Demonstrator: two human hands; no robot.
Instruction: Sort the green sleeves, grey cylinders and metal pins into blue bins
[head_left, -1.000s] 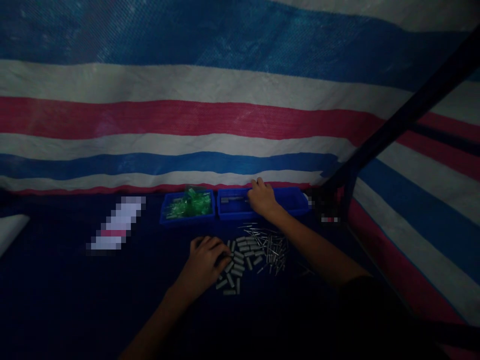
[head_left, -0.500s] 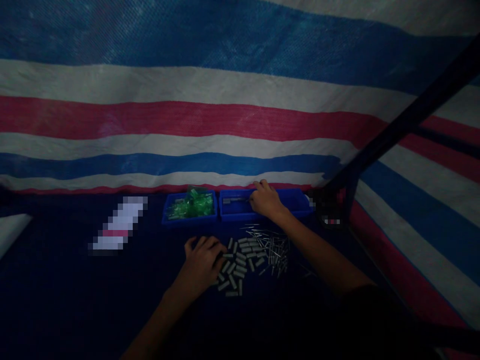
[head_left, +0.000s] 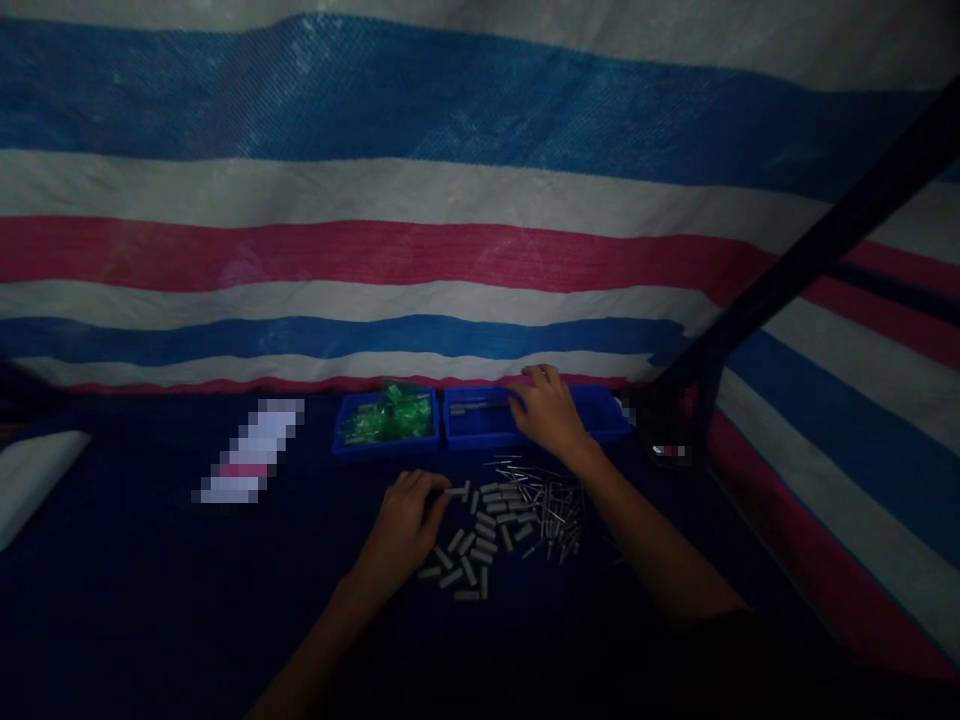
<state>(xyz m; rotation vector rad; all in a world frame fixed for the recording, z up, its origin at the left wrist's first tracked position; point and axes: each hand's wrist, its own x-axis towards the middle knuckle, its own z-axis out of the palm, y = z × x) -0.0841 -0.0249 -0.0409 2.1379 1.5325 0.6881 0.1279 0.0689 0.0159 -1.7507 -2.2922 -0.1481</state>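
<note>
My left hand [head_left: 405,525] rests on the dark blue table with its fingers curled, pinching a small grey sleeve [head_left: 456,492] at the left edge of a heap of grey sleeves [head_left: 480,540]. A heap of thin metal pins [head_left: 551,500] lies just right of the sleeves. My right hand [head_left: 551,412] reaches over the right blue tray [head_left: 480,432], its fingers bent down inside; what they hold is hidden. A few grey pieces [head_left: 476,408] lie in that tray. The left blue tray [head_left: 345,445] holds green translucent parts [head_left: 390,415].
A striped blue, white and red tarpaulin [head_left: 450,250] rises just behind the trays and along the right. A dark slanted pole [head_left: 810,250] crosses at the right. A blurred white object [head_left: 251,450] lies left of the trays, a white thing [head_left: 34,480] at the far left edge.
My left hand has drawn back slightly to the left edge of the sleeve heap and now pinches one sleeve. My right hand stays over the right tray; the view has tilted a little.
</note>
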